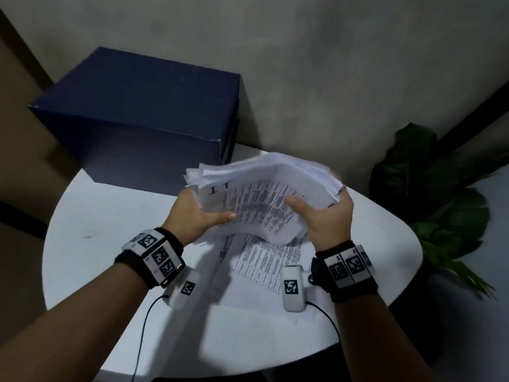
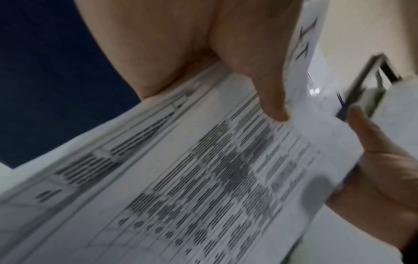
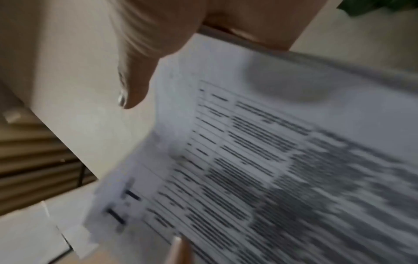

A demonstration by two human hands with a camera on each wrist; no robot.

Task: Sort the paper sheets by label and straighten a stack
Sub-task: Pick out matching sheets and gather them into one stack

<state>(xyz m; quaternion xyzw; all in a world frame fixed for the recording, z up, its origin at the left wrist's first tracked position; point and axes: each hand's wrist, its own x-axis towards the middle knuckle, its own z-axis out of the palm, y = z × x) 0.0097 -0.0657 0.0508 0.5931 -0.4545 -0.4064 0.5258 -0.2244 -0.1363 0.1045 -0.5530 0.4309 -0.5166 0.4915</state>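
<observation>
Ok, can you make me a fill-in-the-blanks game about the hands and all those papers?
1. Both hands hold up a thick stack of ____ above the table.
2. The big box behind the stack is dark ____.
3. The left hand and the right hand grip the stack from opposite ____.
4. More printed sheets lie flat on the ____.

Missing words: paper; blue; sides; table
</observation>
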